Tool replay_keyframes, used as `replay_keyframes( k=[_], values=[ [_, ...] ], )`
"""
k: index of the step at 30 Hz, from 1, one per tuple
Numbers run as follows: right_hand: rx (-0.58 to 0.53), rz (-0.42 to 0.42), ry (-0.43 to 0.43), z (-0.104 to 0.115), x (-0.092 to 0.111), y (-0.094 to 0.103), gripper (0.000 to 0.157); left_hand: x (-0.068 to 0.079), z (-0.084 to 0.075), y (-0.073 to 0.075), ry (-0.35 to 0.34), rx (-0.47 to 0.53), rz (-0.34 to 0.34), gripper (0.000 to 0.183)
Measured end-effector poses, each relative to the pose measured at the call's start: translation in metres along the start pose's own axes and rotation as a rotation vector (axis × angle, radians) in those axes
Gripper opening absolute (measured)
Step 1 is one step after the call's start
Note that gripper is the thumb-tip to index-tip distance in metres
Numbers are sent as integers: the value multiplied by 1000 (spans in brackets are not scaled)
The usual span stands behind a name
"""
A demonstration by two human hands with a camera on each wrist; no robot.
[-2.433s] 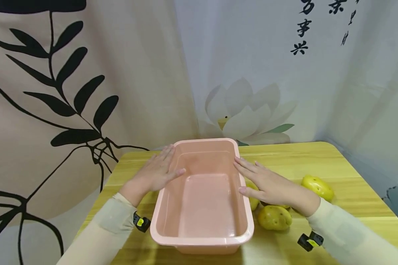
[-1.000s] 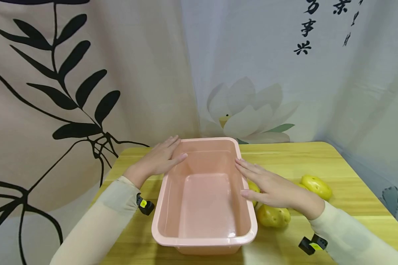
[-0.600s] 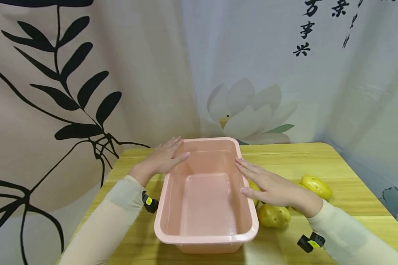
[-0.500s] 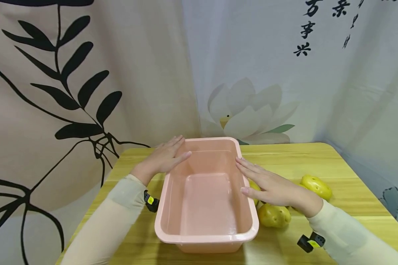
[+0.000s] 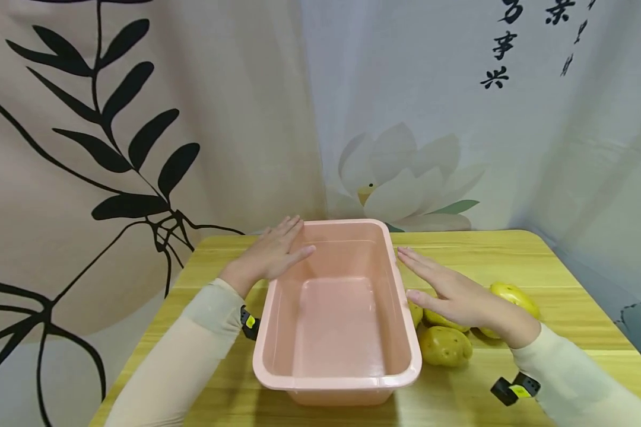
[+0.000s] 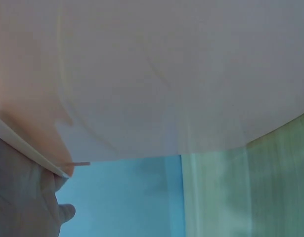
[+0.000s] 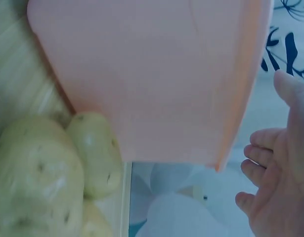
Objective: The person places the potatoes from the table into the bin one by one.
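A pink plastic basin (image 5: 333, 326), with nothing inside, stands on the wooden table. My left hand (image 5: 267, 255) rests on its left rim near the far corner, fingers straight and thumb reaching over the rim. In the left wrist view, the basin's outer wall (image 6: 166, 89) fills most of the picture, beside the left hand (image 6: 18, 197). My right hand (image 5: 454, 290) hovers just off the right rim, fingers extended, holding nothing. Beneath and beside it lie several yellow potatoes (image 5: 446, 347), some partly hidden by the hand. The right wrist view shows a gap between right hand (image 7: 282, 173) and basin.
The yellow wood-grain table (image 5: 555, 356) has a rounded far right corner. A pale curtain (image 5: 235, 118) with leaf, lotus and writing prints hangs behind it. Another potato (image 5: 515, 296) lies farther right, behind the right forearm.
My right hand has come off the basin's right rim and moved right. The left hand has slid toward the far end of the left rim, and the basin is turned slightly.
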State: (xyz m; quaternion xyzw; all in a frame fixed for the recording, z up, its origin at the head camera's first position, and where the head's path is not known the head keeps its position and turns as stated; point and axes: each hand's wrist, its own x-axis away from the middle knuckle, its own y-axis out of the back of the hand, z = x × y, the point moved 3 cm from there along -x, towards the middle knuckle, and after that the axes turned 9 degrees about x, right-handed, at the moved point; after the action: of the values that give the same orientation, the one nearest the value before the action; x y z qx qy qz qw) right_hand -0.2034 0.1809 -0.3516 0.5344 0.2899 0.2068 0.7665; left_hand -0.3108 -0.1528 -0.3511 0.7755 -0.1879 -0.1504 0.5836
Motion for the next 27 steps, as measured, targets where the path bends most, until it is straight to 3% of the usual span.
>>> replay_keyframes(
  k=[6, 18, 27],
  values=[
    [-8, 4, -105, -21, 20, 7, 67, 0, 1, 0, -5, 3, -9, 84],
    [57, -99, -262, -63, 61, 17, 65, -1, -1, -1, -6, 11, -6, 83],
    [88, -70, -361, -91, 90, 24, 67, -1, 0, -3, -22, 16, -21, 83]
  ],
)
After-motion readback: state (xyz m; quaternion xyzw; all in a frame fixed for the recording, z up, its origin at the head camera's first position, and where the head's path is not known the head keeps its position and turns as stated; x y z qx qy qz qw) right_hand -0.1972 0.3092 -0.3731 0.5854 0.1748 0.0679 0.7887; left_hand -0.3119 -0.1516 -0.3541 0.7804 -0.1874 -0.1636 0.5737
